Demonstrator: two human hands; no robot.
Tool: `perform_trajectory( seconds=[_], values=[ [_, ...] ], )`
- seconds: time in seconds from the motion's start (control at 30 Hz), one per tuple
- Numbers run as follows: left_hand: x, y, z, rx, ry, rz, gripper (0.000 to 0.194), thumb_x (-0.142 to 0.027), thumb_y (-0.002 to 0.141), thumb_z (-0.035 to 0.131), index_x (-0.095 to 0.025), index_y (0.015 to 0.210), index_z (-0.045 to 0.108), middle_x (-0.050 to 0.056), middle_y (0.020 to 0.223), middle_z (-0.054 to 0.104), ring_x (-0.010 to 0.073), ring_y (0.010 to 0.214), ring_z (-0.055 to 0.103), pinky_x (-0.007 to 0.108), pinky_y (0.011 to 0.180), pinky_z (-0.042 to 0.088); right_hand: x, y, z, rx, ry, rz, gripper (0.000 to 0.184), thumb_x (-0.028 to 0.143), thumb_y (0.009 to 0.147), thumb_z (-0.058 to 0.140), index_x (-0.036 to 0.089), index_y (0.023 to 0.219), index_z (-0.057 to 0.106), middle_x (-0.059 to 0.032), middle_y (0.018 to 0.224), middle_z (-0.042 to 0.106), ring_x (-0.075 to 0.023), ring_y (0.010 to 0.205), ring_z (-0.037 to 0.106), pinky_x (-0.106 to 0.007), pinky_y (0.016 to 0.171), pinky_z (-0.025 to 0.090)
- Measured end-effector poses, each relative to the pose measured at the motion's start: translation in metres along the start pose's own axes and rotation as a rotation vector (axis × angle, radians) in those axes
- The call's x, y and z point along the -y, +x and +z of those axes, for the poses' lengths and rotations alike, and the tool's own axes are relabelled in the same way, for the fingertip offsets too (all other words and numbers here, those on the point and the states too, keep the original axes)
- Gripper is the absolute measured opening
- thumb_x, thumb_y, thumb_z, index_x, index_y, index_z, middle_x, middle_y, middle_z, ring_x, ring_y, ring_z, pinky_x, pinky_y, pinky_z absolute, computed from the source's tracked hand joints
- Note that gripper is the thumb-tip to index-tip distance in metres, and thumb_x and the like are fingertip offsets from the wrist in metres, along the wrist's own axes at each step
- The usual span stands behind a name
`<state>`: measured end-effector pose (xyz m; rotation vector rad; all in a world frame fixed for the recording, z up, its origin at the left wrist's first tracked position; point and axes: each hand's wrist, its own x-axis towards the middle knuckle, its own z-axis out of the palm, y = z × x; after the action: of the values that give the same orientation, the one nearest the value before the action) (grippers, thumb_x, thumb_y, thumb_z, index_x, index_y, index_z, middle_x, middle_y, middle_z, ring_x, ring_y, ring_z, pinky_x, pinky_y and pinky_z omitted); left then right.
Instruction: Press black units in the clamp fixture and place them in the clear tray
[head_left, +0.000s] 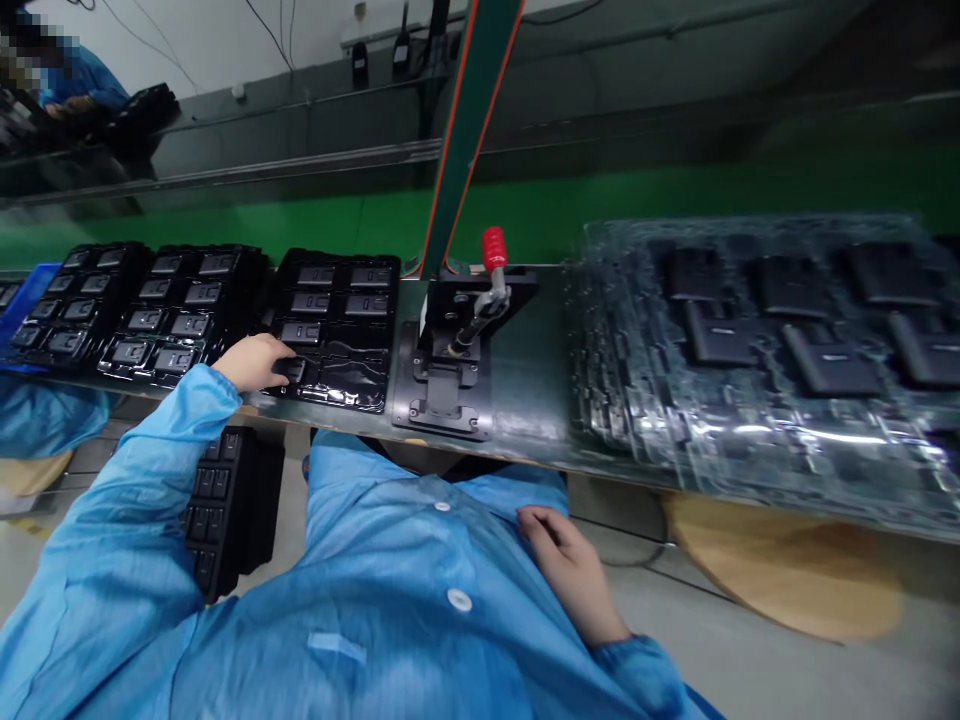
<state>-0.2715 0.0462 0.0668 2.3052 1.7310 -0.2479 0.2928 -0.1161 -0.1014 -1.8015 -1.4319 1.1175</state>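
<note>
At the near-left corner of a black moulded tray (pixel 337 375), my left hand (pixel 255 362) has its fingers closed on a small black rectangular plastic part (pixel 295 370). Similar parts, such as one black plastic part (pixel 301 332), sit in the tray's farther pockets. The pocket to the right of my fingers holds no part. My right hand (pixel 566 570) rests on my lap with nothing in it, its fingers loosely bent and slightly apart. Right of the tray stands a clamp fixture (pixel 444 385) with a red-handled toggle clamp (pixel 493 250).
Filled black trays (pixel 169 320) and a blue bin (pixel 26 310) line the bench's left. Stacked clear trays (pixel 720 425) with larger black housings (pixel 780 285) cover its right. A green post (pixel 472 120) rises behind the fixture. Another person (pixel 82 80) is at far left.
</note>
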Motion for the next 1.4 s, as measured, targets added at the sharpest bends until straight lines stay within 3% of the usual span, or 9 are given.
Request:
perform_trajectory(
  seconds=[0.17, 0.37, 0.47, 0.67, 0.83, 0.97, 1.13, 1.3, 1.4],
  values=[
    [-0.008, 0.005, 0.001, -0.018, -0.038, 0.014, 0.052, -0.038, 0.077, 0.077, -0.026, 0.128, 0.078, 0.011, 0.131, 0.078, 0.0332, 0.129, 0.066, 0.044, 0.118, 0.046, 0.010, -0.002, 0.006, 0.031, 0.014, -0.016, 0.049, 0.074, 0.084, 0.064, 0.026, 0.085, 0.077, -0.0083, 0.089, 0.079, -0.0315, 0.086, 0.072, -0.046, 0.086, 0.061],
    [-0.014, 0.002, 0.001, -0.158, -0.048, 0.035, 0.052, -0.044, 0.083, 0.071, -0.020, 0.128, 0.077, 0.014, 0.128, 0.078, 0.0344, 0.126, 0.069, 0.046, 0.117, 0.049, 0.036, -0.007, 0.008, 0.024, 0.037, -0.141, 0.045, 0.069, 0.092, 0.061, 0.026, 0.085, 0.074, -0.0081, 0.090, 0.076, -0.0291, 0.087, 0.071, -0.044, 0.086, 0.060],
    [-0.032, -0.001, -0.004, -0.264, -0.081, 0.011, 0.055, -0.049, 0.086, 0.069, -0.018, 0.131, 0.075, 0.014, 0.131, 0.077, 0.0342, 0.124, 0.071, 0.045, 0.115, 0.052, 0.062, -0.006, 0.012, 0.034, 0.078, -0.244, 0.039, 0.061, 0.099, 0.059, 0.026, 0.086, 0.072, -0.0075, 0.089, 0.074, -0.0270, 0.085, 0.070, -0.042, 0.083, 0.060],
    [-0.122, 0.001, -0.007, -0.361, -0.184, 0.051, 0.053, -0.048, 0.085, 0.073, -0.017, 0.127, 0.075, 0.014, 0.129, 0.077, 0.0347, 0.121, 0.072, 0.046, 0.112, 0.055, 0.130, 0.006, 0.036, 0.210, 0.155, -0.546, 0.022, 0.033, 0.104, 0.058, 0.026, 0.119, 0.072, -0.0080, 0.110, 0.076, -0.0222, 0.091, 0.072, -0.039, 0.084, 0.062],
    [-0.206, 0.010, 0.006, -0.361, -0.307, 0.116, 0.048, -0.043, 0.084, 0.075, -0.015, 0.123, 0.076, 0.015, 0.122, 0.079, 0.0327, 0.114, 0.075, 0.044, 0.104, 0.059, 0.162, 0.015, 0.059, 0.312, 0.187, -0.684, 0.057, 0.025, 0.100, 0.061, 0.028, 0.156, 0.051, -0.0103, 0.128, 0.069, -0.0188, 0.089, 0.070, -0.041, 0.090, 0.065],
    [-0.243, 0.019, 0.015, -0.386, -0.355, 0.077, 0.042, -0.034, 0.083, 0.074, -0.016, 0.121, 0.076, 0.013, 0.117, 0.080, 0.0300, 0.107, 0.076, 0.042, 0.098, 0.062, 0.162, 0.020, 0.063, 0.268, 0.174, -0.671, 0.073, 0.022, 0.098, 0.062, 0.025, 0.167, 0.036, -0.0161, 0.143, 0.062, -0.0194, 0.090, 0.071, -0.048, 0.095, 0.066],
    [-0.257, 0.033, 0.021, -0.406, -0.411, -0.020, 0.039, -0.040, 0.086, 0.077, -0.015, 0.116, 0.079, 0.013, 0.107, 0.081, 0.0286, 0.097, 0.076, 0.041, 0.091, 0.063, 0.158, 0.032, 0.056, 0.185, 0.072, -0.636, 0.072, 0.021, 0.097, 0.061, 0.019, 0.165, 0.037, -0.0184, 0.137, 0.065, -0.0269, 0.107, 0.071, -0.055, 0.104, 0.062],
    [-0.254, 0.047, 0.028, -0.392, -0.491, -0.002, 0.037, -0.036, 0.085, 0.080, -0.016, 0.117, 0.080, 0.011, 0.104, 0.080, 0.0260, 0.093, 0.076, 0.039, 0.089, 0.062, 0.162, 0.048, 0.050, 0.172, -0.051, -0.567, 0.072, 0.023, 0.095, 0.062, 0.013, 0.163, 0.040, -0.0212, 0.142, 0.062, -0.0245, 0.098, 0.073, -0.050, 0.102, 0.063],
    [-0.251, 0.054, 0.033, -0.365, -0.531, -0.021, 0.037, -0.032, 0.085, 0.079, -0.016, 0.118, 0.080, 0.011, 0.105, 0.080, 0.0248, 0.090, 0.076, 0.038, 0.085, 0.062, 0.171, 0.057, 0.042, 0.173, -0.227, -0.518, 0.070, 0.028, 0.095, 0.064, 0.010, 0.160, 0.044, -0.0228, 0.149, 0.059, -0.0289, 0.109, 0.072, -0.050, 0.103, 0.062]
  ],
)
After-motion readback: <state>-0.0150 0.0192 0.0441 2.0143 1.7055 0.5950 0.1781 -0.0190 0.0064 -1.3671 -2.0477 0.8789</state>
